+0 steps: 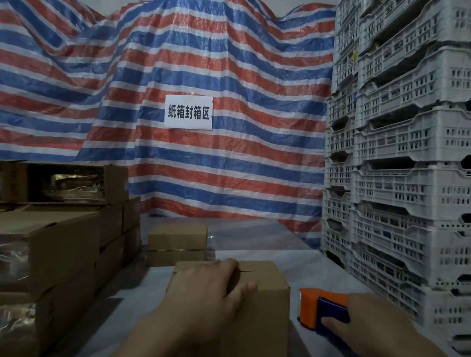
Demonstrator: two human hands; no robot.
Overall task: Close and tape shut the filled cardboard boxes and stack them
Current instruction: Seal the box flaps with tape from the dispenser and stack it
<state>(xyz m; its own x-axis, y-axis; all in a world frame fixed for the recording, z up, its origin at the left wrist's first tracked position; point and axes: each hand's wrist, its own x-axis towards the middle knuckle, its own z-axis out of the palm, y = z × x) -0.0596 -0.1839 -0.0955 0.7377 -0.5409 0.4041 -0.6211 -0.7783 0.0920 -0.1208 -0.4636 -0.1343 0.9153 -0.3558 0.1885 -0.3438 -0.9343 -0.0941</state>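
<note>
Head view shows a storeroom walled off by a striped tarp (186, 52) in red, blue and white, with a white paper sign (188, 112) pinned to it; a tall stack of pale plastic crates (415, 130) fills the right side, and larger cardboard boxes (42, 256), some showing clear plastic wrap, are piled on the left. All of it stands on or around a grey counter (120, 312), where two small brown boxes (178, 244) sit one on the other near the tarp. Closer in, the box being worked on (259, 306) rests on the counter with its top flaps folded shut and the seam between them untaped. The left hand (208, 291) lies spread on the lid, fingers pressing the flaps down. The right hand (374, 320) grips an orange and blue tape dispenser (322, 308) just beside the box, low by the counter. The step in hand looks like taping the seam. To do it well, the left hand should probably keep the flaps level and meeting, then slide aside as the dispenser starts on the near side wall and runs straight along the seam, down the far wall, with firm pressure.
</note>
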